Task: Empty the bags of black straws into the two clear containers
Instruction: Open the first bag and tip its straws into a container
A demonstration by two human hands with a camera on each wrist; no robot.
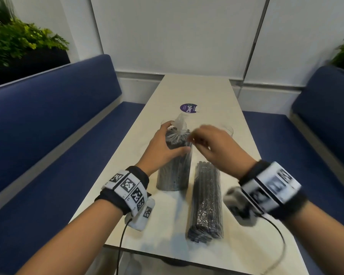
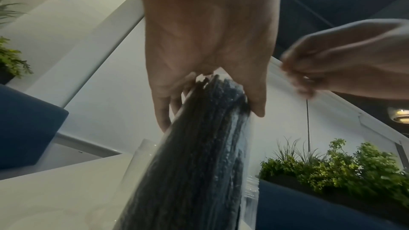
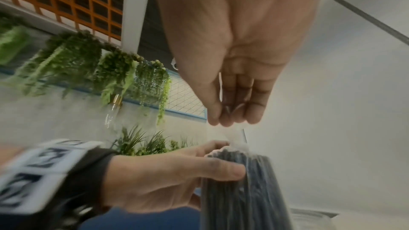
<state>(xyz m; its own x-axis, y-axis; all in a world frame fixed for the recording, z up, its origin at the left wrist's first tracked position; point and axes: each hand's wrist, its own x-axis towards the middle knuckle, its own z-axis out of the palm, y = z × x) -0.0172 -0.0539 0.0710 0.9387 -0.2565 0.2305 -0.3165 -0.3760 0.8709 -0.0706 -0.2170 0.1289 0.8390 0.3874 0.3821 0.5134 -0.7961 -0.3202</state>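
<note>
Upright bag of straws (image 1: 174, 165) on table (image 1: 209, 92): our left hand (image 1: 163, 147) grips its neck. Right hand (image 3: 232, 59) blurred from above; wrist view shows fingertips (image 3: 252, 116) bunched, pinching clear plastic. Containers mostly hidden. Second bag (image 1: 207, 203) lies alongside.

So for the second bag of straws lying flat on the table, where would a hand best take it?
Probably around the middle of the lying bag, coming from above on the right side. It is a long, narrow bundle lying lengthwise away from the person, so fingers can wrap across its width. The left hand is busy gripping the upright bag.
</note>
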